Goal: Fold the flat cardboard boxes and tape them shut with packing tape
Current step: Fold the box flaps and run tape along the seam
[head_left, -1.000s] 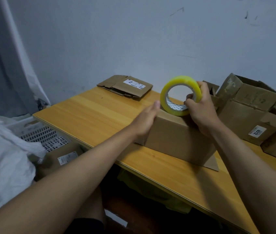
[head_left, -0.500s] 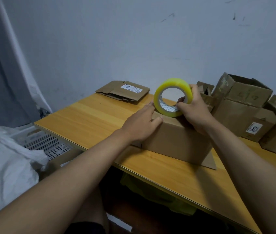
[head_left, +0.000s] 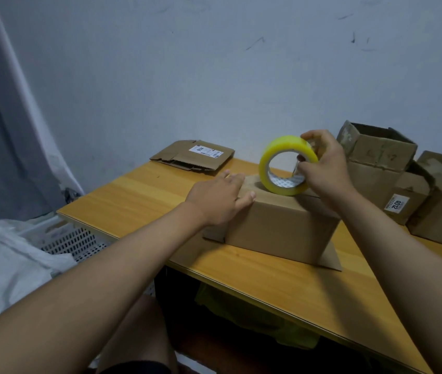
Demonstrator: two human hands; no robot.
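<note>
One box (head_left: 276, 228) stands folded mid-worktop (head_left: 139, 201), untaped; left hand (head_left: 220, 201) presses flat on its flaps, right hand's (head_left: 325, 168) grip grasps the tape roll (head_left: 286, 166) on top. A flat box (head_left: 193, 157) waits at eleven o'clock.

I see a roll of packing tape (head_left: 287, 166) that is translucent bright yellow, with a white inner core printed in small dark marks. Below it, at centre frame, a plain brown cardboard box (head_left: 276, 225). The table (head_left: 139, 201) is warm honey-yellow wood with lengthwise grain stripes. At upper centre, a flattened brown box (head_left: 193, 157) carries a white label with black print. At right, worn brown boxes (head_left: 392, 174), one with a white label reading 4012 in black. The wall (head_left: 214, 63) is pale grey-blue with dark scuffs. At lower left, a white basket (head_left: 71, 238) has a perforated grid pattern, beside white cloth (head_left: 3, 263).
</note>
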